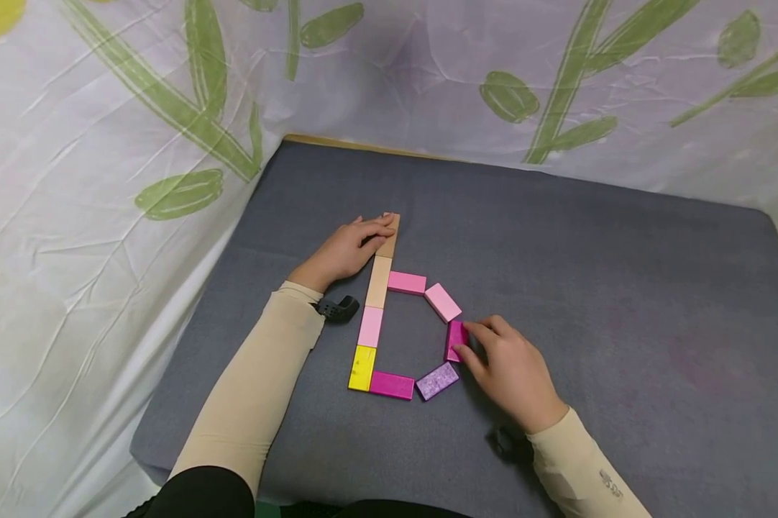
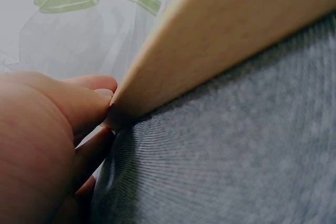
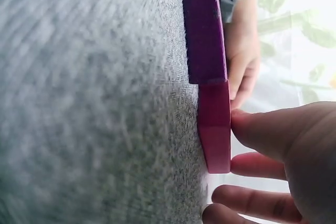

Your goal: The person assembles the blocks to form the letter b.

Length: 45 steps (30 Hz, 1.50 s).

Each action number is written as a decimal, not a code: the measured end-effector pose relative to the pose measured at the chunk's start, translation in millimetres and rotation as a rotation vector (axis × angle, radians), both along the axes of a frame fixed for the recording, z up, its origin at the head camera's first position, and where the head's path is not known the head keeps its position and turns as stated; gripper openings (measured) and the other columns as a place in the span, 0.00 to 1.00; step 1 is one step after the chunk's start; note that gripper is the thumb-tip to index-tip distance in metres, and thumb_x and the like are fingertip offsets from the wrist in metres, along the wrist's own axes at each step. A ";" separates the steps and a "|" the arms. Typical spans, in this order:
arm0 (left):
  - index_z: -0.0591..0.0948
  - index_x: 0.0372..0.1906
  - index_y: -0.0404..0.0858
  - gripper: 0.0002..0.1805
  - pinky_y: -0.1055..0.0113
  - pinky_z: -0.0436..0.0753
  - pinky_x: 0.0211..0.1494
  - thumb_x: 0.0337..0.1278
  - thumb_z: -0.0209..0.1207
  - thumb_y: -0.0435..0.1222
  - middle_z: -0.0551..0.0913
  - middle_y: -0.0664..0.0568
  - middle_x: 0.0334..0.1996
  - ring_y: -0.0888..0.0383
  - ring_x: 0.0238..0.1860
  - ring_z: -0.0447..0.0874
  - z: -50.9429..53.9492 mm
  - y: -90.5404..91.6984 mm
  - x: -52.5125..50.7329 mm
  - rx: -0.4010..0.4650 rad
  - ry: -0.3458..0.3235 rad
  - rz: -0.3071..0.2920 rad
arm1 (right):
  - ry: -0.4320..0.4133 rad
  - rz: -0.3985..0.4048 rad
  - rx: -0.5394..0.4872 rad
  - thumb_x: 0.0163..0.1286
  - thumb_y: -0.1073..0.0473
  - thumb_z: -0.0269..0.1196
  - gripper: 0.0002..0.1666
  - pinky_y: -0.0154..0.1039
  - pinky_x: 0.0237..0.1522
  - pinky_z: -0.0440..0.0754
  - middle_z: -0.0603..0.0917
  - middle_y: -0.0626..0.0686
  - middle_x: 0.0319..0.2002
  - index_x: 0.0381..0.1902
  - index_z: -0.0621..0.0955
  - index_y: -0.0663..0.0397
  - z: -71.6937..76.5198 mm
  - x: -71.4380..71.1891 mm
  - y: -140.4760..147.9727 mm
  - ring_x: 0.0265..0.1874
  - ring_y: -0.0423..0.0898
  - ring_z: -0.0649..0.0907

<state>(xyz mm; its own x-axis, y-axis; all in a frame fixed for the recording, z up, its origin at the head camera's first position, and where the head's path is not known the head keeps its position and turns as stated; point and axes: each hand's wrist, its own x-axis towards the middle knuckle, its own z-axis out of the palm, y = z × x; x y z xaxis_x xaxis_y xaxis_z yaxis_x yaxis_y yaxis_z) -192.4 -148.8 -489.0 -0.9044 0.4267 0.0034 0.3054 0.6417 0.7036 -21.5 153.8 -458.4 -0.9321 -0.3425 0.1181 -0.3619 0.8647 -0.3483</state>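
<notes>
A row of flat blocks lies on a grey cloth surface. My left hand [image 1: 342, 253] rests its fingers on the tan block [image 1: 385, 250] at the row's far end. Below it come a beige block [image 1: 379, 282], a light pink block [image 1: 370, 326] and a yellow block [image 1: 362, 368]. My right hand [image 1: 515, 378] pinches a magenta block [image 1: 454, 342] by its ends, between thumb and finger. That block stands in a curve with a pink block [image 1: 407, 283], a tilted light pink block [image 1: 443, 302], a speckled purple block [image 1: 437, 381] and another magenta block [image 1: 392, 385].
The grey cloth-covered table [image 1: 622, 302] extends to the right of the blocks. White fabric with green leaf drawings [image 1: 178, 194] hangs along the left and the back. A black wrist device [image 1: 339, 309] is strapped to the left wrist.
</notes>
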 end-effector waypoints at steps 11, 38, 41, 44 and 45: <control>0.78 0.73 0.40 0.21 0.62 0.46 0.88 0.83 0.53 0.38 0.67 0.56 0.79 0.58 0.81 0.62 3.3 0.4 1.7 -0.009 -0.008 0.007 | -0.001 0.011 -0.026 0.67 0.51 0.75 0.25 0.48 0.36 0.90 0.86 0.55 0.42 0.58 0.87 0.57 -2.9 -2.3 5.0 0.33 0.48 0.82; 0.78 0.73 0.40 0.22 0.64 0.45 0.88 0.83 0.53 0.38 0.67 0.56 0.79 0.58 0.81 0.62 5.0 -1.8 -1.9 -0.008 0.005 -0.002 | 0.033 0.016 -0.075 0.67 0.51 0.75 0.23 0.50 0.36 0.90 0.87 0.53 0.44 0.56 0.88 0.56 9.8 -12.8 7.1 0.37 0.49 0.86; 0.78 0.73 0.41 0.22 0.63 0.45 0.88 0.83 0.53 0.38 0.66 0.57 0.80 0.58 0.81 0.62 2.3 -2.6 -2.0 -0.019 0.003 -0.001 | 0.020 0.022 -0.074 0.68 0.51 0.74 0.22 0.50 0.38 0.91 0.87 0.53 0.44 0.56 0.89 0.56 14.0 -20.8 4.4 0.38 0.49 0.86; 0.78 0.73 0.41 0.22 0.62 0.46 0.88 0.83 0.52 0.39 0.67 0.56 0.79 0.57 0.81 0.62 -0.9 -2.7 -1.0 -0.024 0.008 -0.005 | -0.008 0.017 -0.067 0.69 0.52 0.73 0.21 0.51 0.39 0.91 0.88 0.54 0.44 0.55 0.89 0.56 15.9 -28.5 1.3 0.39 0.50 0.87; 0.78 0.73 0.41 0.22 0.62 0.46 0.88 0.83 0.52 0.39 0.67 0.56 0.79 0.57 0.81 0.62 -1.7 -2.6 -0.4 -0.023 0.010 -0.007 | -0.017 0.015 -0.065 0.69 0.52 0.73 0.20 0.51 0.40 0.91 0.88 0.54 0.44 0.54 0.89 0.56 16.2 -30.8 0.3 0.40 0.51 0.87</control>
<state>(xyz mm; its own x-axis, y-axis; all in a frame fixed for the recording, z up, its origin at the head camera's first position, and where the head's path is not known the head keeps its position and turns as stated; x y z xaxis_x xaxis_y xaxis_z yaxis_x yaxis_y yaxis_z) -192.8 -151.4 -490.7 -0.9015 0.4328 0.0031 0.3170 0.6554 0.6855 -52.4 154.1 -442.2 -0.9289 -0.3488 0.1244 -0.3683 0.8347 -0.4095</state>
